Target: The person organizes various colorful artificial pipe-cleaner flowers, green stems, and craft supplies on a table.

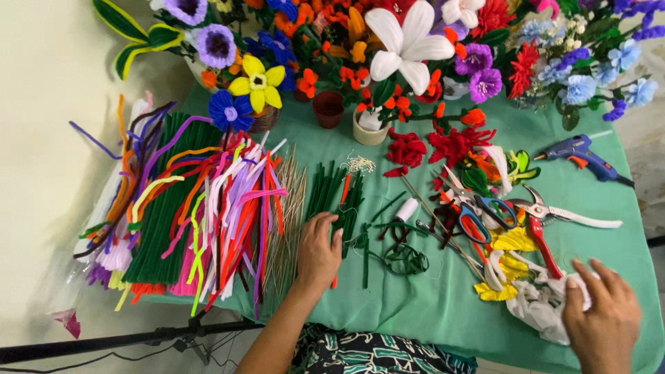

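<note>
Presently, on the green-clothed desk (443, 312): left hand (317, 251) lies flat, fingers apart, on the bundle of dark green pipe cleaners (337, 201) near the front edge. These look light, soft and bendable — best pinched mid-length. Right hand (601, 315), fingers spread, presses a white plastic bag (537, 305) at the front right corner; thin, crinkly, slippery by the look. Counted: one glue gun (580, 156), one blue-handled scissors (478, 211), one red-handled pruner (544, 221), one white thread spool (407, 209). Mixed coloured pipe cleaners (201, 215) towards the left edge — too many to count.
</note>
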